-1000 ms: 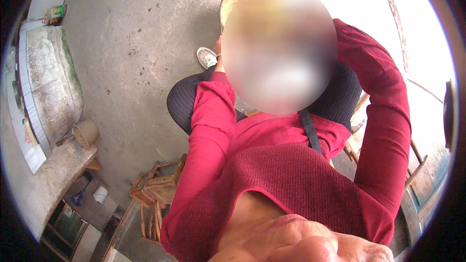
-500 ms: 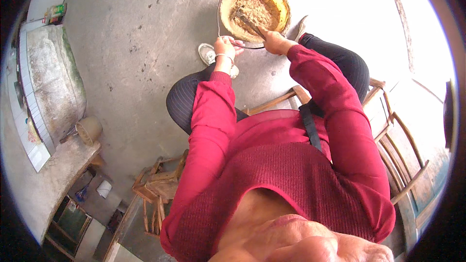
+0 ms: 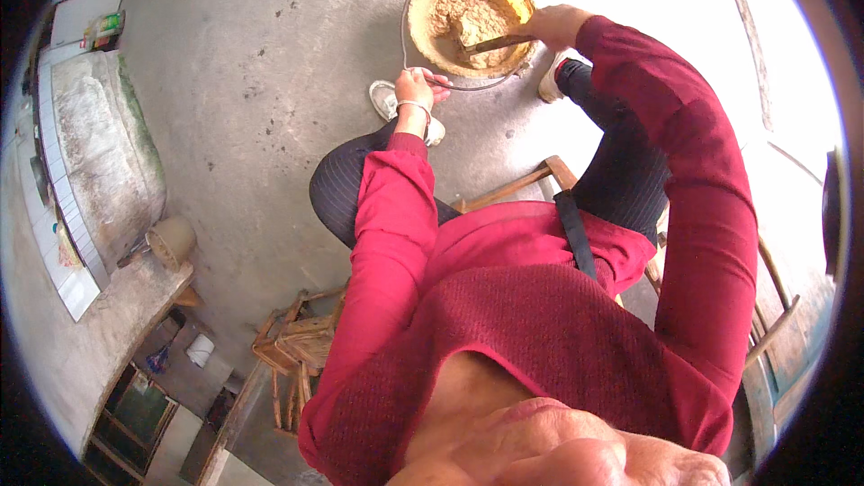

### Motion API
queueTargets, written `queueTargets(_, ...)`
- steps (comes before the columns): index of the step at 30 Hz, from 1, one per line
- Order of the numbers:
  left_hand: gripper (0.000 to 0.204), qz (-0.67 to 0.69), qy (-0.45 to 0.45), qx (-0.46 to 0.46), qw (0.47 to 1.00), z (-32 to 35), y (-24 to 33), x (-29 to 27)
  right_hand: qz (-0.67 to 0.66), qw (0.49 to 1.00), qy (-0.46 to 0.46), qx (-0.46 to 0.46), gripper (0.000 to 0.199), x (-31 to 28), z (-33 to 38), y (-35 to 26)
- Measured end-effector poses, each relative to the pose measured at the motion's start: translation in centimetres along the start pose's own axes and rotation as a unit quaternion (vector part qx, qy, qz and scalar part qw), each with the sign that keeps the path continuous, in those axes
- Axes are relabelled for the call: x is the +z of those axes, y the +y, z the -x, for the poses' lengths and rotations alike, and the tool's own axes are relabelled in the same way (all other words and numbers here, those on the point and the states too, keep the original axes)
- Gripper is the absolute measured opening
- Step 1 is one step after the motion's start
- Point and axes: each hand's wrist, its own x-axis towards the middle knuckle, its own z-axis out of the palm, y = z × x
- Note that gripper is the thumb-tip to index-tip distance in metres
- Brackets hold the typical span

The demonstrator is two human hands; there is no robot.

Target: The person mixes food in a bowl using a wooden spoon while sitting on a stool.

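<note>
A round yellow bucket [image 3: 417,33] stands on the floor in front of my feet, partly filled with a thick, lumpy tan mash [image 3: 454,9]. My left hand [image 3: 415,88] is closed on the bucket's wire handle [image 3: 477,87] by the near left rim. My right hand [image 3: 555,27] is over the right rim, gripping a dark-handled stirring tool [image 3: 500,43]. That tool slants left into the bucket; mash covers its far end, so I cannot make out the kind of head.
A wooden chair [image 3: 562,173] is beneath me, and a small wooden stool [image 3: 301,342] stands at lower left. Along the left side runs a concrete ledge [image 3: 135,292] bearing a tan pot [image 3: 171,243]. My shoes [image 3: 382,101] flank the bucket's near side.
My right hand has moved right and up with the tool, swinging its handle nearly level. The mash is heaped differently. My left hand stays on the wire handle.
</note>
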Motion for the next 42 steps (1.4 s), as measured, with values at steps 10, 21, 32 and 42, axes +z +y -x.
queueTargets(10,0.021,0.025,-0.004,-0.006,1.0,-0.3,-0.2,0.2,0.106,0.991,0.081,-0.018,0.037,-9.5,4.6,3.4)
queueTargets(21,0.021,0.005,-0.002,0.01,1.0,0.1,0.3,0.6,-0.052,0.998,0.025,0.037,0.061,4.0,-2.0,-1.2)
queueTargets(32,0.023,-0.02,-0.006,0.017,1.0,0.3,0.2,0.3,0.09,0.995,-0.02,0.024,0.037,0.8,-1.1,-1.2)
queueTargets(42,0.024,0.022,-0.006,0.01,1.0,0.1,0.2,0.8,0.262,0.965,0.021,0.015,0.03,-9.1,1.1,-0.6)
